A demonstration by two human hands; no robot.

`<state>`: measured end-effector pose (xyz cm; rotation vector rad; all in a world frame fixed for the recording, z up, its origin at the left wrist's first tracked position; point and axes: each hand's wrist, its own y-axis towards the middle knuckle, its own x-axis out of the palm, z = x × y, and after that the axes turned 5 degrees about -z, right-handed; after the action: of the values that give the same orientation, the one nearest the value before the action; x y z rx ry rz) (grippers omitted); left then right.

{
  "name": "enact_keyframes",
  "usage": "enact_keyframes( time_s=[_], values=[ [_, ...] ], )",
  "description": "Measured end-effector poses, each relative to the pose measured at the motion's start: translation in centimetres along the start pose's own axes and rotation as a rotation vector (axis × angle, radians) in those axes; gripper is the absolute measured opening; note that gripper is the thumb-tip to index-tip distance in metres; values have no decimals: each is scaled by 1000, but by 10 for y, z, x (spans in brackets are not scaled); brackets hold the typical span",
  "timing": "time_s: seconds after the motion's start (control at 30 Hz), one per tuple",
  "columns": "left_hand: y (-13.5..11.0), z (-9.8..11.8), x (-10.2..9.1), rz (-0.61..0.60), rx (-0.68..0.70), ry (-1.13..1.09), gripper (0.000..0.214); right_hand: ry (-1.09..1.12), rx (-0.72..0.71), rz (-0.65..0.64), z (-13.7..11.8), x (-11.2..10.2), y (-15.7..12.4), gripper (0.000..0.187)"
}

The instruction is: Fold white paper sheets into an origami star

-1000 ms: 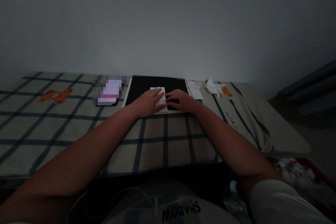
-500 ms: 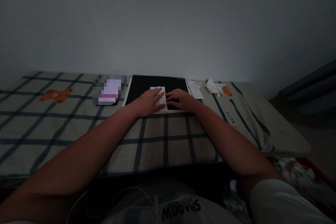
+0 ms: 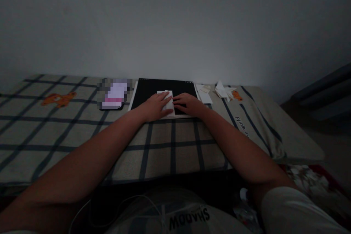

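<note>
A folded white paper (image 3: 165,95) lies on a black board (image 3: 153,88) set on a checked cloth. My left hand (image 3: 155,106) rests flat on the paper's left part, fingers stretched out over it. At the paper's right edge sits my right hand (image 3: 189,104), fingers curled down with the tips pressing on the paper. Most of the paper's near half is hidden under both hands.
A phone (image 3: 112,95) with a lit screen lies left of the board. Right of it are a white sheet (image 3: 204,94) and crumpled white paper pieces (image 3: 223,90). The checked cloth (image 3: 170,146) covers the surface up to the wall; its right edge drops off.
</note>
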<state>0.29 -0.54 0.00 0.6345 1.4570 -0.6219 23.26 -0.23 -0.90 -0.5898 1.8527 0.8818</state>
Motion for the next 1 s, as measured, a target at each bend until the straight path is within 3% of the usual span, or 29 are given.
enact_keyframes(
  time_s=[0.5,0.7,1.0],
  values=[
    [0,-1,-3,-36,-20,3,72,-82,115,-34,-10,-1,7,26],
    [0,1,-10,-28,-26,17,72,-64,84,2,-5,4,7,16],
    [3,2,-13,17,-65,-20,59,-36,125,17,-4,4,5,15]
  ],
)
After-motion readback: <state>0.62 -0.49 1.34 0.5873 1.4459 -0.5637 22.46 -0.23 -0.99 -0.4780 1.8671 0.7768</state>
